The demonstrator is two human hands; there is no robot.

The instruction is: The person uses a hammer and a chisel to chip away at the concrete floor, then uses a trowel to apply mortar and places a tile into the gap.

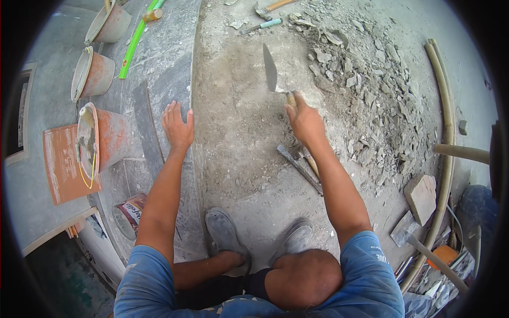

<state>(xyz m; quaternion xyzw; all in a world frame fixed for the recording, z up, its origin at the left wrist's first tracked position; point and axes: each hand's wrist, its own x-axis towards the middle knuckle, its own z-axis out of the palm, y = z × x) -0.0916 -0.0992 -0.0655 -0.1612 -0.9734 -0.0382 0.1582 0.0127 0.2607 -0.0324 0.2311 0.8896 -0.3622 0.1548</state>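
My right hand (306, 122) is wrapped round the handle of a pointing-blade trowel (270, 69). Its metal blade extends forward and left over a dusty, scraped patch of ground (233, 106). With fingers spread, my left hand (177, 125) rests at the edge of the grey tiled strip (169, 58), holding nothing. Below my right hand, a metal bar-like tool (299, 169) lies on the ground beside a wooden handle (310, 161). Broken rubble (366, 100) is heaped to the right of the trowel.
Mortar-stained buckets (103, 135) line the left, beside brown cardboard (66, 164) and a paint tin (130, 212). A green straightedge (135, 45) and dark strip (148, 124) lie on the tiles. Ahead is a teal-handled tool (261, 26); bamboo poles (448, 111) and a stone slab (421, 199) lie right.
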